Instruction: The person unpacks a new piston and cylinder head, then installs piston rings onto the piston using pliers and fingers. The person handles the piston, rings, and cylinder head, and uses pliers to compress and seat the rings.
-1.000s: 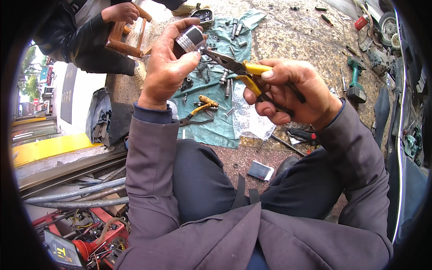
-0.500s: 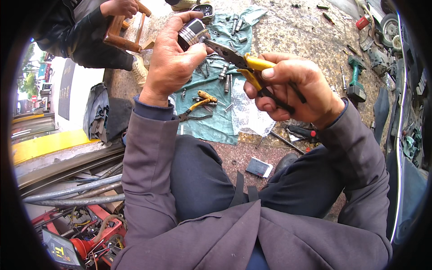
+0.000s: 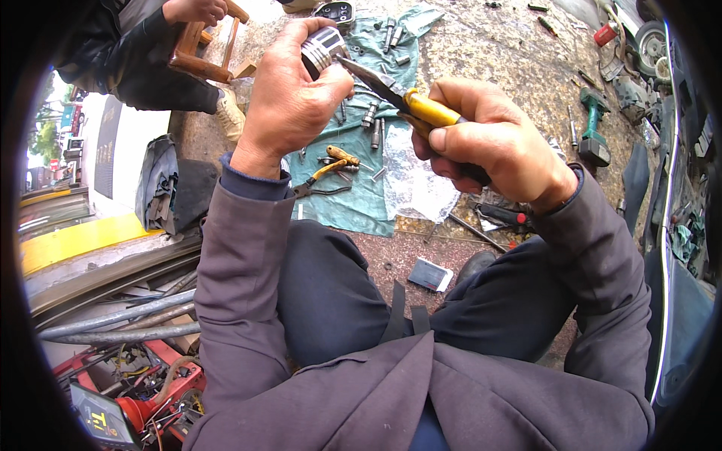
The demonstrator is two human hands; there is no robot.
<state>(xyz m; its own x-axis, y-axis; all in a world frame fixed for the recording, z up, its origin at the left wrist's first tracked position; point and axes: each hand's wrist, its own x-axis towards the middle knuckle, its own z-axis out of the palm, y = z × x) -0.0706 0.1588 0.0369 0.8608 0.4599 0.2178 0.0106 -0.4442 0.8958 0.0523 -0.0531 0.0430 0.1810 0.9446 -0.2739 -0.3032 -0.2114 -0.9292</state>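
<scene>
My left hand [image 3: 289,101] grips an engine piston [image 3: 323,49], a silver cylinder with grooves round one end. Fingers wrap its far side and the thumb presses the near side. In my right hand [image 3: 489,135] is a pair of needle-nose pliers [image 3: 380,84] with yellow and black handles, squeezed in the fist. The jaw tips point up and left and meet the piston's side; whether they pinch a small part there I cannot tell. Below, a second pair of yellow-handled pliers [image 3: 329,171] lies on a green cloth [image 3: 350,207] with several metal pins and sockets [image 3: 368,116].
A person's hand [image 3: 194,10] rests by a wooden stool [image 3: 197,66] at far left. A green cordless drill [image 3: 594,128] stands at right. A clear plastic sheet [image 3: 421,188] and a small dark box [image 3: 430,275] lie before me. A red tool box [image 3: 162,361] sits lower left.
My right fist has tightened and turned, bringing the pliers' spread handles together. The jaws stay at the piston, which has shifted slightly in my left hand.
</scene>
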